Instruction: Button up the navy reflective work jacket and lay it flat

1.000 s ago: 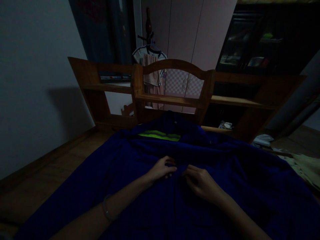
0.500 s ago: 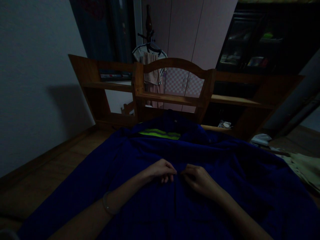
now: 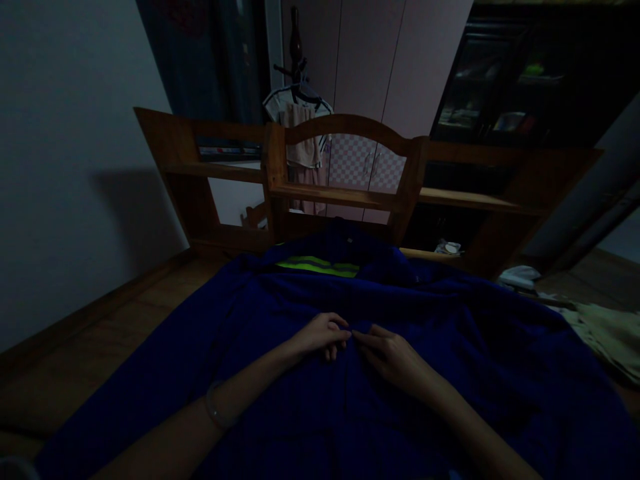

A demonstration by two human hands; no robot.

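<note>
A dark blue work jacket (image 3: pixel 450 347) lies spread flat on a wooden surface, collar away from me, with a yellow-green reflective stripe (image 3: pixel 318 265) near the collar. My left hand (image 3: pixel 323 335) and my right hand (image 3: pixel 390 353) meet at the jacket's front seam, fingertips nearly touching. Both hands have their fingers curled and pinched on the fabric edge. A bracelet circles my left wrist (image 3: pixel 216 407). The room is dim, so what lies between the fingers is too dark to name.
A wooden headboard with shelves (image 3: pixel 350 193) stands just beyond the jacket. Clothes hang on a rack (image 3: pixel 300 127) behind it, before pink wardrobe doors (image 3: pixel 380 80). A pale cloth (image 3: pixel 607 333) lies at the right. A white wall (image 3: pixel 60 167) is on the left.
Both hands have shifted slightly up the jacket front and closer together; the right hand's fingers now reach towards the left hand's fingertips.
</note>
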